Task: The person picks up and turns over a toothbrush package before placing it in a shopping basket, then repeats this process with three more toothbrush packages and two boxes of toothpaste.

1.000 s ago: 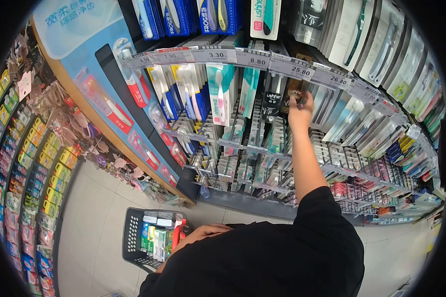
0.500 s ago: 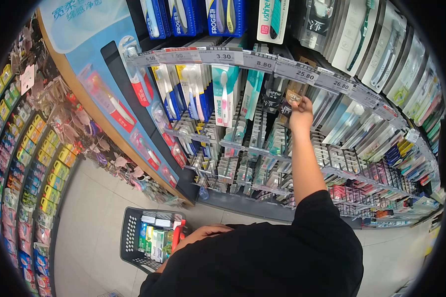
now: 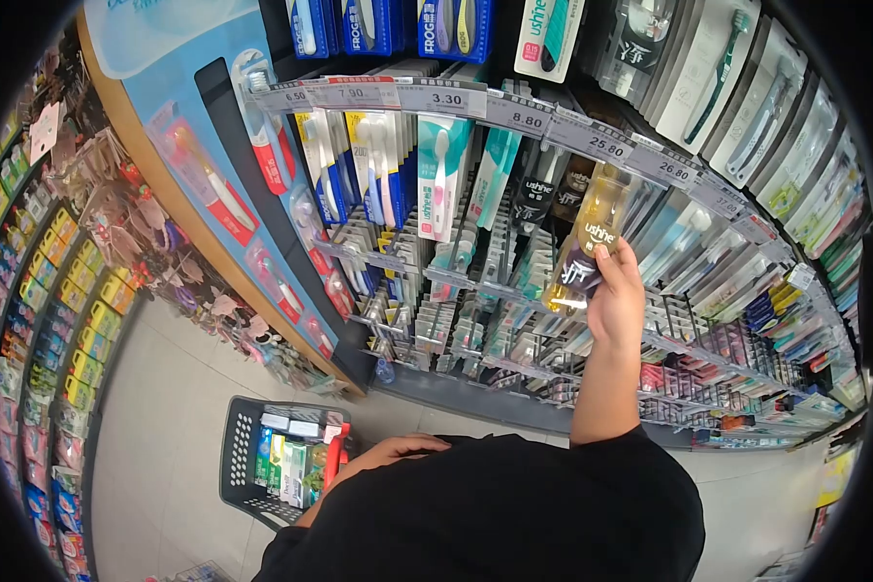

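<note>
In my right hand point(image 3: 619, 291) is a gold and dark toothbrush package point(image 3: 588, 247) marked "ushine", pinched by its right side in front of the shelf. Behind it hang black packs point(image 3: 535, 194) of the same brand. Lower left, my left hand point(image 3: 398, 448) rests against the front of the black shirt, its fingers together; what it may hold is hidden. Just left of it is a dark basket point(image 3: 238, 451) with a red handle point(image 3: 336, 458), holding several boxes.
Price rails point(image 3: 529, 114) cross the toothbrush shelves point(image 3: 495, 291). A blue display panel point(image 3: 179, 87) with a wooden edge stands at left, beside hanging accessories point(image 3: 126, 223). Farther left is a shelf of colourful packs point(image 3: 58, 339). Pale floor tiles point(image 3: 165, 398) show below.
My right hand has moved down and toward me, bringing the gold package off the shelf row into full view. The view has shifted slightly; my left hand stays at the shirt.
</note>
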`<action>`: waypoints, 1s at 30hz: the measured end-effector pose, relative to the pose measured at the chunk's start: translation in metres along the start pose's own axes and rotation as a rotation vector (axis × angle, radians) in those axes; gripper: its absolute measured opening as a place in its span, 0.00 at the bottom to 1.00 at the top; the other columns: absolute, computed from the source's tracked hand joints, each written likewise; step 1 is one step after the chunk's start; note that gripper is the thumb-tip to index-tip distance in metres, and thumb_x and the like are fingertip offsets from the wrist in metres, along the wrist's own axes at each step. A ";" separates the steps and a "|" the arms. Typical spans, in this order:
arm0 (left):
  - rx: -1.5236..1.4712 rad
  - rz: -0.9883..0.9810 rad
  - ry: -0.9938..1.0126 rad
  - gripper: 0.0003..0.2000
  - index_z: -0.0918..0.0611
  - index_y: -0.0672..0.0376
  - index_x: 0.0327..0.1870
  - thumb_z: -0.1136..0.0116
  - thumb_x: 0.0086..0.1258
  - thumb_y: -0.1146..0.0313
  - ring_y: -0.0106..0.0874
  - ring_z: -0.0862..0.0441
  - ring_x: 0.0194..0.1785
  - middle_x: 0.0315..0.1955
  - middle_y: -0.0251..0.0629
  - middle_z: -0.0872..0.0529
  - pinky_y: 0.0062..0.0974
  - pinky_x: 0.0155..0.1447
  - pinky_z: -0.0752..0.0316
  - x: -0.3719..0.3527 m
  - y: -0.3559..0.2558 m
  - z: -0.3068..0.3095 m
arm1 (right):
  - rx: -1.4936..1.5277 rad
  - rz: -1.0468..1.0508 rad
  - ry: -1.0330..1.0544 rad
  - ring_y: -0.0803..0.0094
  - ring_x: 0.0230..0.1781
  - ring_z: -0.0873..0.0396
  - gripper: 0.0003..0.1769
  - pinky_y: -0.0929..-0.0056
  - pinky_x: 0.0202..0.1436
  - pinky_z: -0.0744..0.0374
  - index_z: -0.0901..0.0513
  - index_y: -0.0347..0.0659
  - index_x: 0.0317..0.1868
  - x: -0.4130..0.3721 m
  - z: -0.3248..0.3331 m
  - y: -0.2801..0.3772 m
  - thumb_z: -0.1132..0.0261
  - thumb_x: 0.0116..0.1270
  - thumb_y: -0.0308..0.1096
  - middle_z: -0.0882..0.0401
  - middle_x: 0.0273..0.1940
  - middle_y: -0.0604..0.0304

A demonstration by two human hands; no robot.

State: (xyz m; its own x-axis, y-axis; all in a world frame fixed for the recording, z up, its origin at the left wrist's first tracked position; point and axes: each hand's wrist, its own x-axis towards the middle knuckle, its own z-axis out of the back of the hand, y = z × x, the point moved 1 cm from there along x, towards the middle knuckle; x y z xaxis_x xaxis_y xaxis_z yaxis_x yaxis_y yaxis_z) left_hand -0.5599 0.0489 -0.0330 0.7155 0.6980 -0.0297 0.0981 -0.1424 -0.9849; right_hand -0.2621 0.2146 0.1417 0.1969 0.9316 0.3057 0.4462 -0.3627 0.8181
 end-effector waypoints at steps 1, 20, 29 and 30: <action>0.001 0.008 0.003 0.15 0.24 0.60 0.59 0.51 0.73 0.71 0.34 0.28 0.62 0.57 0.41 0.24 0.28 0.64 0.36 0.000 0.002 0.000 | -0.021 -0.001 0.000 0.71 0.51 0.24 0.17 0.71 0.56 0.27 0.32 0.33 0.57 -0.003 0.003 0.001 0.44 0.69 0.26 0.23 0.51 0.56; 0.074 0.043 -0.019 0.15 0.23 0.58 0.58 0.49 0.71 0.74 0.33 0.28 0.62 0.57 0.39 0.23 0.28 0.65 0.36 0.002 -0.010 0.002 | 0.018 0.027 0.096 0.69 0.48 0.23 0.17 0.70 0.54 0.25 0.31 0.31 0.55 -0.037 0.000 0.020 0.46 0.66 0.24 0.23 0.49 0.53; 0.105 0.168 -0.121 0.13 0.19 0.60 0.52 0.46 0.71 0.67 0.28 0.24 0.57 0.50 0.38 0.18 0.25 0.60 0.32 0.001 -0.010 0.004 | 0.110 -0.206 0.098 0.67 0.46 0.21 0.17 0.69 0.52 0.22 0.31 0.33 0.52 -0.058 0.008 -0.036 0.47 0.62 0.22 0.22 0.46 0.52; 0.081 0.260 -0.158 0.12 0.18 0.61 0.51 0.45 0.71 0.65 0.26 0.23 0.54 0.47 0.38 0.16 0.24 0.59 0.31 0.000 -0.009 0.004 | 0.131 -0.261 0.125 0.67 0.46 0.21 0.16 0.69 0.51 0.22 0.31 0.34 0.52 -0.066 0.000 -0.041 0.47 0.62 0.22 0.22 0.47 0.52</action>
State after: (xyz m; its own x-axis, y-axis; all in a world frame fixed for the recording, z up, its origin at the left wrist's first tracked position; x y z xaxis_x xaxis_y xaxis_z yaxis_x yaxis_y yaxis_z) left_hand -0.5641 0.0530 -0.0248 0.5925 0.7467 -0.3022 -0.1345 -0.2783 -0.9510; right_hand -0.2935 0.1683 0.0886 -0.0447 0.9865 0.1577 0.5776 -0.1033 0.8098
